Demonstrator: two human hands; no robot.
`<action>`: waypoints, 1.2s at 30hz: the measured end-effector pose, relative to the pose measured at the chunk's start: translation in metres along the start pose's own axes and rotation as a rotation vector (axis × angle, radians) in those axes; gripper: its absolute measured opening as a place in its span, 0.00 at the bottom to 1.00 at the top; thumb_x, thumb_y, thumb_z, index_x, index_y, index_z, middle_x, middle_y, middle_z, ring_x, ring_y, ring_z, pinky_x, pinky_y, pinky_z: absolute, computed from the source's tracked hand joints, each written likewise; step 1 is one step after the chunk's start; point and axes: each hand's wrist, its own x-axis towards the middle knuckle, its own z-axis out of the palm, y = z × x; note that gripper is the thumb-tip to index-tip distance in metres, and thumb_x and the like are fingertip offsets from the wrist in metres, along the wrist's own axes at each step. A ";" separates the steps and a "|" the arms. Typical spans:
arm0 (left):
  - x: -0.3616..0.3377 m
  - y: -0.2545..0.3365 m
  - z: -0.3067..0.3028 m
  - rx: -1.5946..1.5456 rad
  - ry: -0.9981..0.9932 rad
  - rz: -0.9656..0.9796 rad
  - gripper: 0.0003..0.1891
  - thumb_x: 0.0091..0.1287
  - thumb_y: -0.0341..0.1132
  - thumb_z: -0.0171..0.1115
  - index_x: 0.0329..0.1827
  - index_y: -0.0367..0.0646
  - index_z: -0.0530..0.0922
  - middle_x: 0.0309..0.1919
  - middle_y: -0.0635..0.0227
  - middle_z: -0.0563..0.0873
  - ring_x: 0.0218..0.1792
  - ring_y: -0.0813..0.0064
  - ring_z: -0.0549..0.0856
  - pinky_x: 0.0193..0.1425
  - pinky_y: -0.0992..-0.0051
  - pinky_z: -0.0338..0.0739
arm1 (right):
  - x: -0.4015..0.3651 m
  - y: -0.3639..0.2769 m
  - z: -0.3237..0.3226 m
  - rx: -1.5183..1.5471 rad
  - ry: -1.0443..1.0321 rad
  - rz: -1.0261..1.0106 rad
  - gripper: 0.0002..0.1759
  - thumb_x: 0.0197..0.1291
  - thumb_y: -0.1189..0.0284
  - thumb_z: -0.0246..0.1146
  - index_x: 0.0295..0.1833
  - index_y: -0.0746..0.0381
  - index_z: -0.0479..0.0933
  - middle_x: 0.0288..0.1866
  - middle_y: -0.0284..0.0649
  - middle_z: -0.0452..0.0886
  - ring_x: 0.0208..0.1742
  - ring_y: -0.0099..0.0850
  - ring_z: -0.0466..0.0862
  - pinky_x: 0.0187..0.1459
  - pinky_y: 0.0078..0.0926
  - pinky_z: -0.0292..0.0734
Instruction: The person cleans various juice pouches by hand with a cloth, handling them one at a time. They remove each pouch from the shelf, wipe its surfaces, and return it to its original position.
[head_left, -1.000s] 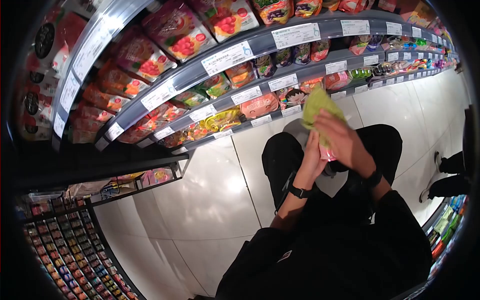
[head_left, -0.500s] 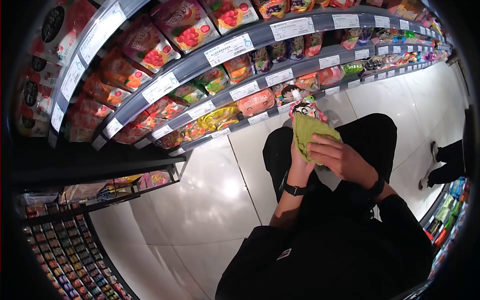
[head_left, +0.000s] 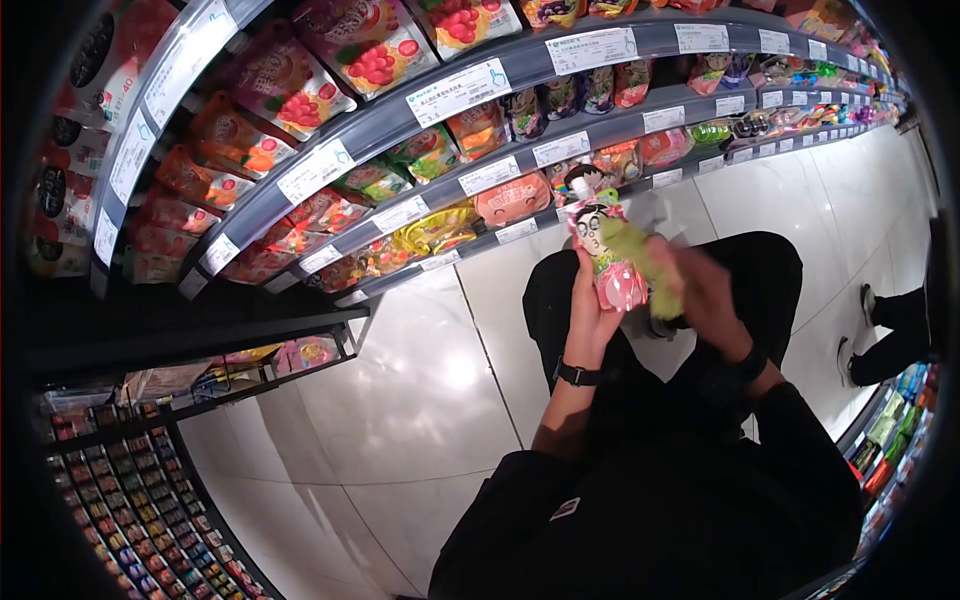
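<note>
A pink-and-white spouted pouch (head_left: pixel 618 284) with a cartoon face and a white cap stands upright in my left hand (head_left: pixel 587 312), its front turned up toward me. My fingers wrap its left side and lower part. In my right hand (head_left: pixel 706 298) is a green cloth (head_left: pixel 648 268), bunched and blurred by motion, lying against the pouch's right side. The right fingers are smeared, but they close on the cloth. Both hands are above my bent knees, close to the lowest shelf.
Curved shelves (head_left: pixel 450 95) with price labels hold several rows of snack pouches (head_left: pixel 375 55) ahead. A rack of small items (head_left: pixel 150 510) stands at lower left. Another person's legs and shoes (head_left: pixel 848 360) are at right. Pale floor tiles (head_left: pixel 400 390) lie below.
The green cloth has moved off the pouch's front to the right with my right hand, uncovering the cartoon face and pink lower part. My left hand still holds the pouch.
</note>
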 end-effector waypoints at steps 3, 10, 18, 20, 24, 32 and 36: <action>-0.001 -0.009 0.017 0.088 0.073 -0.010 0.28 0.83 0.54 0.44 0.74 0.42 0.69 0.63 0.62 0.81 0.61 0.66 0.84 0.65 0.65 0.81 | 0.007 0.011 0.004 0.282 0.256 0.225 0.19 0.71 0.77 0.59 0.65 0.69 0.77 0.62 0.47 0.83 0.62 0.32 0.82 0.63 0.29 0.75; 0.000 -0.033 0.028 0.492 0.175 0.266 0.21 0.83 0.29 0.47 0.76 0.44 0.63 0.63 0.62 0.79 0.62 0.71 0.81 0.68 0.72 0.75 | -0.007 -0.006 0.036 0.144 0.114 0.025 0.22 0.67 0.82 0.59 0.66 0.68 0.77 0.69 0.50 0.79 0.74 0.44 0.77 0.73 0.36 0.70; -0.014 -0.036 0.017 0.328 0.101 -0.033 0.29 0.84 0.47 0.45 0.82 0.42 0.57 0.72 0.62 0.73 0.70 0.68 0.76 0.73 0.67 0.72 | 0.028 0.003 0.032 -0.289 0.137 -0.184 0.22 0.63 0.82 0.63 0.64 0.67 0.77 0.67 0.49 0.78 0.74 0.49 0.74 0.69 0.42 0.74; -0.017 -0.038 0.029 0.321 0.076 -0.048 0.30 0.85 0.52 0.41 0.81 0.44 0.58 0.74 0.61 0.72 0.73 0.65 0.74 0.76 0.62 0.71 | 0.042 0.001 0.029 -0.223 0.138 -0.094 0.22 0.63 0.81 0.63 0.63 0.67 0.77 0.67 0.49 0.79 0.73 0.48 0.74 0.69 0.42 0.74; -0.014 -0.035 0.024 0.030 0.123 -0.024 0.29 0.84 0.51 0.42 0.80 0.45 0.61 0.74 0.59 0.72 0.73 0.63 0.74 0.78 0.60 0.69 | 0.021 -0.012 0.029 -0.249 -0.024 -0.190 0.18 0.63 0.78 0.65 0.60 0.65 0.80 0.64 0.47 0.81 0.73 0.45 0.76 0.75 0.44 0.69; -0.015 -0.030 0.022 0.132 0.042 -0.039 0.27 0.84 0.49 0.41 0.80 0.47 0.62 0.74 0.57 0.72 0.74 0.60 0.73 0.77 0.57 0.70 | 0.023 -0.014 0.011 -0.319 0.001 -0.144 0.18 0.62 0.81 0.63 0.58 0.66 0.81 0.68 0.46 0.78 0.75 0.46 0.73 0.73 0.44 0.72; -0.011 -0.021 0.025 -0.026 0.016 0.036 0.30 0.84 0.54 0.39 0.78 0.42 0.65 0.71 0.58 0.75 0.70 0.60 0.77 0.75 0.60 0.72 | 0.010 -0.021 0.027 -0.257 -0.017 -0.105 0.20 0.60 0.82 0.62 0.59 0.66 0.80 0.70 0.47 0.76 0.77 0.49 0.71 0.71 0.44 0.73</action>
